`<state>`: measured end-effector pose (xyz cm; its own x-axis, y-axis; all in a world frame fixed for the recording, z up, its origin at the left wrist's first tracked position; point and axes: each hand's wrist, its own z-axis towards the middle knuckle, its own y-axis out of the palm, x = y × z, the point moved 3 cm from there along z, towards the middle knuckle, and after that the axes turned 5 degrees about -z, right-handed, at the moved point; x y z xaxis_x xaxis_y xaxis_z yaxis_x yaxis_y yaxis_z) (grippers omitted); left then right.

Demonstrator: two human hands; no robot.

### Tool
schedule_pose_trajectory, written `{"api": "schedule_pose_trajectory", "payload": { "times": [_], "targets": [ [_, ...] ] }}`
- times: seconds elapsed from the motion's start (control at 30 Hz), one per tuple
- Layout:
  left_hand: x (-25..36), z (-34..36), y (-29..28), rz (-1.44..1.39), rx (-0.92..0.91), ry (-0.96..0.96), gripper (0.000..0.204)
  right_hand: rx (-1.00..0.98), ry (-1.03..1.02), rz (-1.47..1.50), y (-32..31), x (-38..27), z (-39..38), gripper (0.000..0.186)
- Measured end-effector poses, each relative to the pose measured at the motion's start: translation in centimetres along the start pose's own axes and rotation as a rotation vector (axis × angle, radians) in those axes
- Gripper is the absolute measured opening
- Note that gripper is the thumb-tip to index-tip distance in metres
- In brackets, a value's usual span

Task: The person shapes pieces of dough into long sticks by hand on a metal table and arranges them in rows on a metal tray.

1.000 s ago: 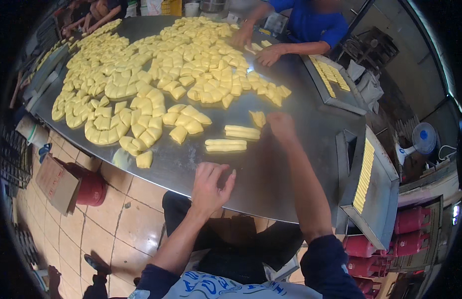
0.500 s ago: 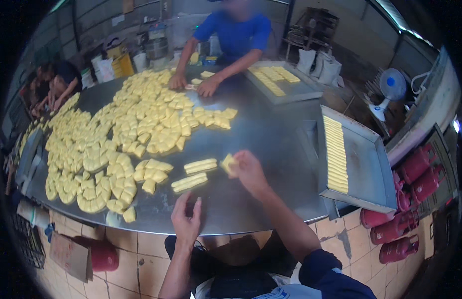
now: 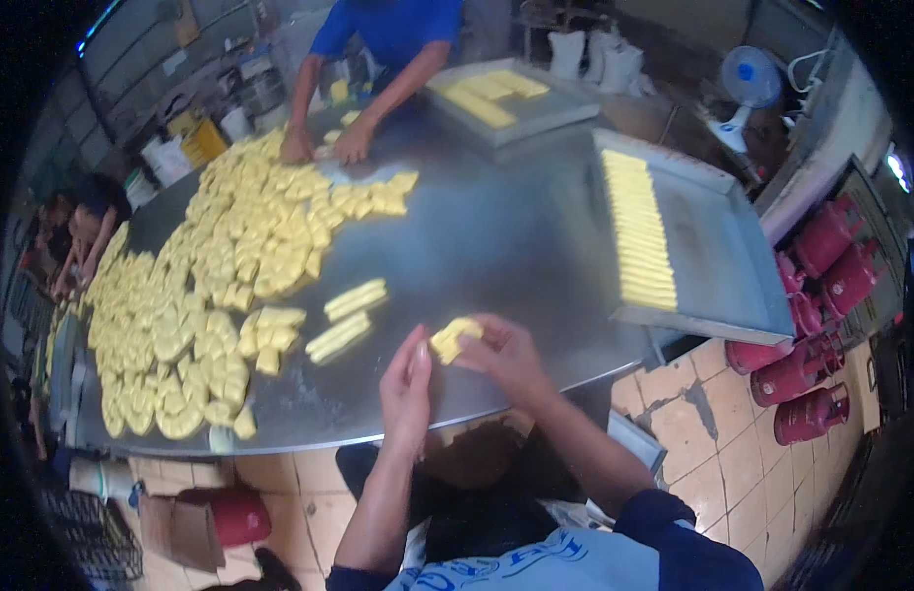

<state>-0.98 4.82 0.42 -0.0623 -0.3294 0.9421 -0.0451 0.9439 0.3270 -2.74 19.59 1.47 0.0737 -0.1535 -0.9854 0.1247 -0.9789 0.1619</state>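
My right hand is closed on a small piece of yellow dough, held just above the near side of the metal table. Beside that piece, my left hand has its fingers stretched upward, with its tips close to the dough; whether they touch it I cannot tell. Two dough strips lie side by side on the table, left of my hands. Further left a small cluster of dough pieces sits at the edge of a large spread of cut dough.
At the right, a metal tray holds a row of dough strips. Another tray with strips stands at the far side. Across the table, a person in blue handles dough. Red gas cylinders and a fan are at the right.
My right hand has brought the dough piece down and nearer to me. My left hand has come up beside it. The whole view has shifted and tilted.
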Motion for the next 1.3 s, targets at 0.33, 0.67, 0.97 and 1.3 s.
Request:
{"api": "schedule_pose_trajectory", "payload": {
  "times": [0.33,0.67,0.97,1.3],
  "targets": [
    [0.9,-0.8,-1.3,0.008,-0.105,-0.136,0.034,-0.116,0.004,-0.162,2.2,-0.2,-0.3,0.038],
    [2.0,-1.0,-3.0,-0.087,-0.090,-0.162,0.042,-0.334,-0.028,-0.351,2.9,-1.8,0.7,0.022],
    [4.8,-1.7,-3.9,0.192,-0.080,0.008,0.027,-0.518,0.023,-0.410,4.5,-4.4,2.4,0.020],
    [1.4,0.6,-5.4,0.594,0.046,-0.129,0.065,-0.644,0.430,-0.778,5.4,-1.0,5.5,0.058]
  ]
}}
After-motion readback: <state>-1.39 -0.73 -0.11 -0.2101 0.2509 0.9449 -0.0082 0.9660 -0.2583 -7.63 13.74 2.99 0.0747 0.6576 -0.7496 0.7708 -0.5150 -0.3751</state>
